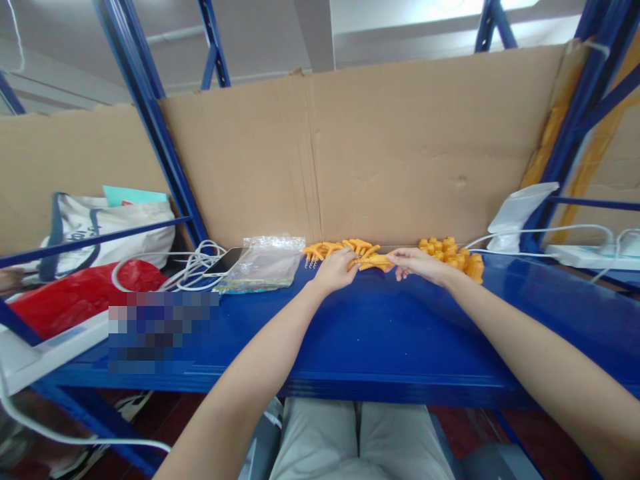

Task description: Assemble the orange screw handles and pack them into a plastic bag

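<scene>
cut-off forearms (250, 370); i see the left hand (334, 269) and right hand (419, 262) pinching an orange piece (375, 261), its ends hidden.

Bright ceiling light (453, 5); wide-angle bowing; pixelated patch (159, 331) left.

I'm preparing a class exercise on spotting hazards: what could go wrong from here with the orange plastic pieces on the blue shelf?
The slender orange plastic piece between the left hand and the right hand might slip. The right hand also looks close to the heap of chunky orange plastic pieces, so could perhaps knock some loose.
</scene>
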Demonstrator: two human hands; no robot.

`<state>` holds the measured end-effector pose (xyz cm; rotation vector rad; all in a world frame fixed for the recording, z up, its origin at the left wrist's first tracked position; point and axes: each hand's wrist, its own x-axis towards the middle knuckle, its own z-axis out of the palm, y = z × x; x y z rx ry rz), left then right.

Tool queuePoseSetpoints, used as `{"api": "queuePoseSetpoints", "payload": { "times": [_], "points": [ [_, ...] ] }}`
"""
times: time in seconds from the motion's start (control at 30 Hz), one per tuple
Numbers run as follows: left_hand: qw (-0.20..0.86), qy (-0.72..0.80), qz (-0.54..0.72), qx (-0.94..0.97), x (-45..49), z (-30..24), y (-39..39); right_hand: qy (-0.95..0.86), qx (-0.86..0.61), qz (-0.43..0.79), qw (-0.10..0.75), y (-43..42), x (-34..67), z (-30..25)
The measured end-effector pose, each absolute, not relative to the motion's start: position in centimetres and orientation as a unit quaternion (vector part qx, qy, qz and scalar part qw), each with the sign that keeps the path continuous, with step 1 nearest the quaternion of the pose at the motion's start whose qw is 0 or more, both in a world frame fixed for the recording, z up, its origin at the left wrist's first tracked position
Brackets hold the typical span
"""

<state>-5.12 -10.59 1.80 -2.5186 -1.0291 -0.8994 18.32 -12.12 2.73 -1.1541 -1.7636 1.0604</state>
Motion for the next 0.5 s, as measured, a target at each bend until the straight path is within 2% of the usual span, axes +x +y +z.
{"api": "queuePoseSetpoints", "payload": {
  "times": [0.5],
  "points": [
    [0.145,-0.354,-0.306,-0.872,-4.84,1.63,-10.96,-0.691,-0.453,0.413,0.384,-12.34,17.98,2.7]
  ]
}}
